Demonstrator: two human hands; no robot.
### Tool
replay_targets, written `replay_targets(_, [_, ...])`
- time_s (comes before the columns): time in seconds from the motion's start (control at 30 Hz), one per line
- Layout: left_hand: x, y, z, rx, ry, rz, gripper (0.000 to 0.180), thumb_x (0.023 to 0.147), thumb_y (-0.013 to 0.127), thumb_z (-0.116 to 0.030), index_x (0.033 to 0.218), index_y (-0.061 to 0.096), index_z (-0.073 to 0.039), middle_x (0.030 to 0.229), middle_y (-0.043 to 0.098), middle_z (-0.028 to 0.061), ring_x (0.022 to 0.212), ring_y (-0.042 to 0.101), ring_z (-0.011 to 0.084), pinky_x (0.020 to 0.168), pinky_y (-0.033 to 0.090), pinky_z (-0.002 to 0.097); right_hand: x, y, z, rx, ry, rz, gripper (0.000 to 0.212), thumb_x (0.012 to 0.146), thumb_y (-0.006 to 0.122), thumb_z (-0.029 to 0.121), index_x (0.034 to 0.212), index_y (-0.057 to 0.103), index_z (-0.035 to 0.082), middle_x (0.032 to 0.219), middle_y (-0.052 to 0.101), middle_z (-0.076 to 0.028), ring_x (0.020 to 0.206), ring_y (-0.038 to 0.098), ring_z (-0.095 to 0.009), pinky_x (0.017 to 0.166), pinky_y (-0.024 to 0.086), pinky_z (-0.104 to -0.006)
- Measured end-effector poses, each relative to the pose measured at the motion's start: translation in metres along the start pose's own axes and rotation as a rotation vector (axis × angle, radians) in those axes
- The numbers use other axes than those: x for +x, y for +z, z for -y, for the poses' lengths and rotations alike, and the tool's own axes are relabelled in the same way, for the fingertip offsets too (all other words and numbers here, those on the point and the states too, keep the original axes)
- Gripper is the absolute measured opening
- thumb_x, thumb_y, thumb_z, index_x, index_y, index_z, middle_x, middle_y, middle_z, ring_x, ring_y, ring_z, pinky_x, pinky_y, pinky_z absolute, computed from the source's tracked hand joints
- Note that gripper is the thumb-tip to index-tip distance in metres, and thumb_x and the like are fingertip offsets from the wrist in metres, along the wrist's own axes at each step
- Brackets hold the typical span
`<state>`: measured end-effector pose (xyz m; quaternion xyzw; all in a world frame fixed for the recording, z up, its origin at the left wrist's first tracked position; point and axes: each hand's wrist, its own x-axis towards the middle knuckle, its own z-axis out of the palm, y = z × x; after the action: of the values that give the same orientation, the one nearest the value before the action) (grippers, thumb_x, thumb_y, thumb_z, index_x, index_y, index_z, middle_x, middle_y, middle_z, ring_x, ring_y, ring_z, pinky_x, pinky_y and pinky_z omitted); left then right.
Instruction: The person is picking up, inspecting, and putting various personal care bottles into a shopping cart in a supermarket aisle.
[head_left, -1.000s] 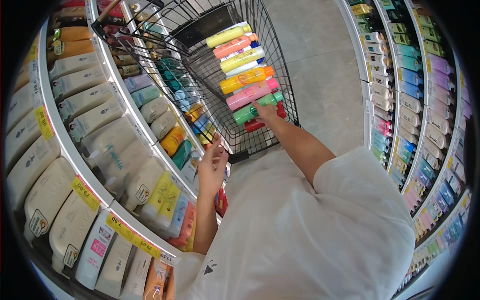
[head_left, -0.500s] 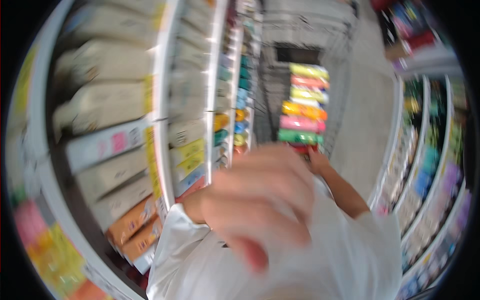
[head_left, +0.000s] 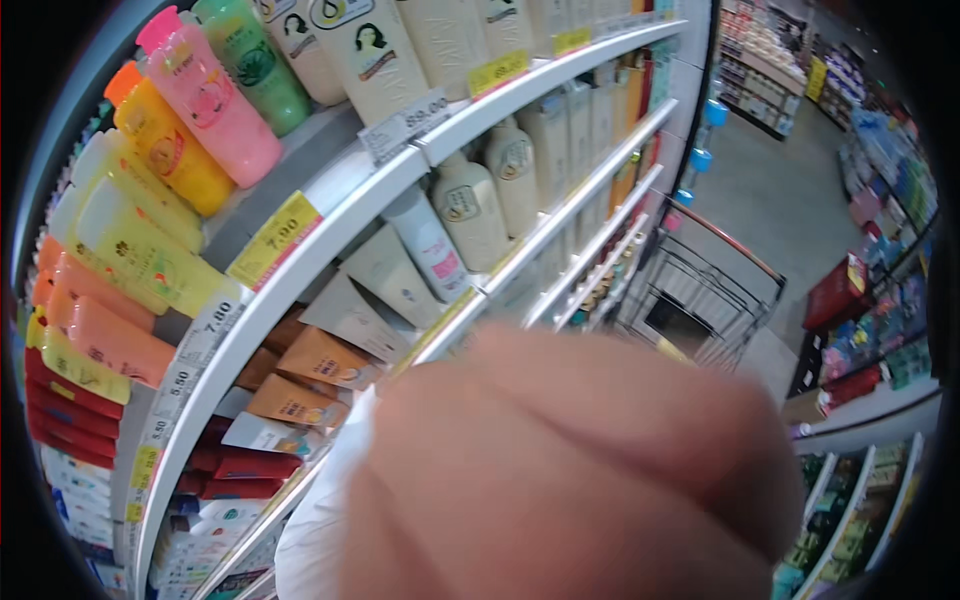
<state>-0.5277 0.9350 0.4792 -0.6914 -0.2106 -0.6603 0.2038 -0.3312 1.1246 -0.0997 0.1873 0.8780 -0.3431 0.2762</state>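
Note:
My left hand (head_left: 570, 460) fills the lower middle, very close and blurred. Its fingers look bent, but they are smeared too much to show whether anything is in them. A white sleeve (head_left: 315, 530) shows at its left side. Behind the hand, nearest to it on the shelf, lie orange tubes (head_left: 300, 400) and pale squeeze tubes (head_left: 355, 320). My right hand does not show.
Curved white shelves (head_left: 400, 170) on the left carry a pink bottle (head_left: 215, 100), a yellow bottle (head_left: 150, 250), and cream-coloured bottles (head_left: 470, 210). A wire shopping cart (head_left: 720, 270) stands in the aisle. More stocked shelves (head_left: 860, 500) line the right.
The view has swung toward the left shelves, and the cart now sits farther right. My left hand looms larger. My right hand, earlier by colourful packages at the cart, has gone from sight.

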Motion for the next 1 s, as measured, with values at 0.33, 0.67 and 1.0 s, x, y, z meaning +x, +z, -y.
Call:
replay_targets(0.33, [0.019, -0.041, 0.021, 0.376, -0.025, 0.081, 0.026, 0.097, 0.045, -0.025, 0.099, 0.059, -0.002, 0.074, 0.051, 0.0051, 0.058, 0.048, 0.0134, 0.052, 0.038, 0.0271, 0.022, -0.063, 0.006, 0.065, 0.023, -0.086, 0.050, 0.099, 0.048, 0.054, 0.133, 0.064, 0.020, 0.119, 0.069, -0.021, 0.117, 0.064, -0.040, 0.100, 0.049, -0.0503])
replay_targets(0.67, [0.037, -0.088, 0.054, 1.140, -0.249, -0.189, 0.030, 0.083, 0.055, -0.002, 0.107, 0.072, -0.003, 0.086, 0.057, 0.0011, 0.071, 0.046, 0.0103, 0.067, 0.038, 0.0247, 0.070, -0.103, -0.043, -0.235, -0.075, -0.281, 0.050, 0.102, 0.042, 0.054, 0.130, 0.065, 0.020, 0.121, 0.070, -0.016, 0.124, 0.058, -0.035, 0.105, 0.042, -0.0557])
replay_targets(1.0, [0.038, -0.187, 0.078, 2.037, -0.670, -0.263, 0.089, 0.082, 0.080, -0.047, 0.143, 0.039, 0.002, 0.114, 0.070, 0.0168, 0.104, 0.069, 0.0283, 0.089, 0.054, 0.0374, 0.125, -0.146, -0.087, -0.143, -0.300, -0.306, 0.041, 0.100, 0.050, 0.044, 0.113, 0.070, 0.011, 0.107, 0.072, -0.017, 0.115, 0.059, -0.036, 0.094, 0.047, -0.0545])
